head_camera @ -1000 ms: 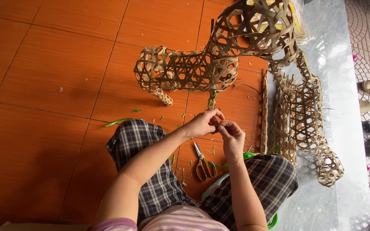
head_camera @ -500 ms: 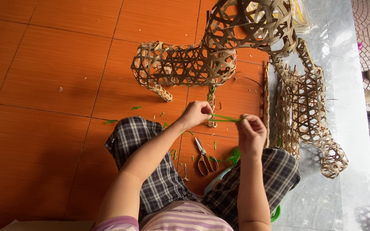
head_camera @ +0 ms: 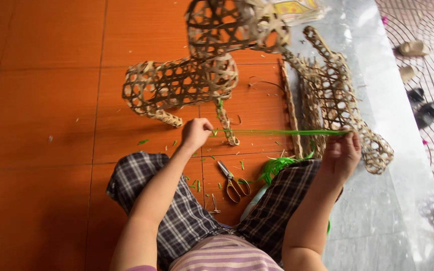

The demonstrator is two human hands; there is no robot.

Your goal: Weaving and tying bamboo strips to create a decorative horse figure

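Strip (head_camera: 282, 132) pulled taut btw your hands, 12 o'clock of scissors (head_camera: 233, 180); L hand (head_camera: 196, 134) & R hand (head_camera: 341, 155) fingers pinch its ends. Step: tensioning; next likely needs steady pull toward woven frame (head_camera: 182, 85).

Green strand, tan weave, orange floor

Between my left grip (head_camera: 196, 133) and right grip (head_camera: 341, 156) I see a bright green strip (head_camera: 282, 132); above them the woven lattice baskets (head_camera: 182, 85) are pale tan with an open hexagon pattern. Below the grips, the shorts (head_camera: 177, 211) are black-and-white plaid, the shirt (head_camera: 227, 256) striped pink and grey, the scissors (head_camera: 233, 181) brass-handled. The floor tiles (head_camera: 41, 100) are orange; the mat (head_camera: 377, 100) to the right is silvery grey.
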